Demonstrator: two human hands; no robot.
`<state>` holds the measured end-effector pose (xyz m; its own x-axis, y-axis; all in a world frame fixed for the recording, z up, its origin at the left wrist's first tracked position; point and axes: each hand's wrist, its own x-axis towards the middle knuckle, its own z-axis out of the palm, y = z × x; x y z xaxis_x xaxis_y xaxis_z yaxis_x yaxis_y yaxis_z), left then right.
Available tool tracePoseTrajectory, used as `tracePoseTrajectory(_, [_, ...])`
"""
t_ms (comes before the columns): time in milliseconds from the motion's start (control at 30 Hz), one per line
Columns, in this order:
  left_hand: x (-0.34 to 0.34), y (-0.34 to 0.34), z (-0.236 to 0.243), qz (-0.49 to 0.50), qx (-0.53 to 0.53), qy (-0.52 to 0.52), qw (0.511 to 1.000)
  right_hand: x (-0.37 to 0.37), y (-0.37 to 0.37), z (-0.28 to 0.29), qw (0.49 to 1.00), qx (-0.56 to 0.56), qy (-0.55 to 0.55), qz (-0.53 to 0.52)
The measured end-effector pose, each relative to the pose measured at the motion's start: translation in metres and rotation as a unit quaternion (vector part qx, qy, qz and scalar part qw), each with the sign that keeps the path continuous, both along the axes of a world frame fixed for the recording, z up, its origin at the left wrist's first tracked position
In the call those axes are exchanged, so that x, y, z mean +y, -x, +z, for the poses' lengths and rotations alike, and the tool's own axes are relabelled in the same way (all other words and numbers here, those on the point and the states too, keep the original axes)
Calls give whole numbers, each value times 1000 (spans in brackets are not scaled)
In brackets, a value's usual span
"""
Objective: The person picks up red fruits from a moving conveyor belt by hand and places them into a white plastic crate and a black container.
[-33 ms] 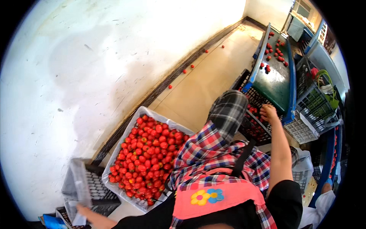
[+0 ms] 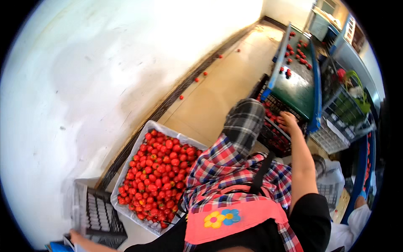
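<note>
My right hand (image 2: 288, 122) is over a black plastic crate (image 2: 262, 87) that holds red cherry tomatoes (image 2: 272, 117). Its fingers look apart, with nothing visible in them. At the lower left, my left hand (image 2: 75, 237) is beside a dark slatted crate (image 2: 103, 212) with a pale liner, close to a blue item (image 2: 61, 246). The left fingers are smeared and partly hidden. Between my left arm and my lap stands a white-lined crate (image 2: 194, 141) heaped with cherry tomatoes (image 2: 157, 176).
A green-bedded conveyor (image 2: 300, 86) with blue sides carries scattered tomatoes down to the black crate. Loose tomatoes (image 2: 196, 80) lie on the floor by the wall (image 2: 105, 63). Stacked crates (image 2: 344, 111) stand right of the conveyor. At the lower right, another person's white sleeve (image 2: 357, 222) shows.
My left hand has shifted left and down, toward the blue item. My right hand has moved slightly left over the black crate, its fingers looser. The view has turned a little.
</note>
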<state>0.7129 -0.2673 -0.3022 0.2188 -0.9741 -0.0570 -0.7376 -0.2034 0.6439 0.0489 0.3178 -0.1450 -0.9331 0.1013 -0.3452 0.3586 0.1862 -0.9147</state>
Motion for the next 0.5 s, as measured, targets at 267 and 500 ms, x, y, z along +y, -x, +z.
tracePoseTrajectory(267, [1, 90, 193, -174, 5, 141, 975, -97, 33, -34, 976, 143, -22, 164])
tracePoseTrajectory(500, [64, 130, 403, -271, -2, 220, 937, -185, -1, 76, 901, 305, 66, 301])
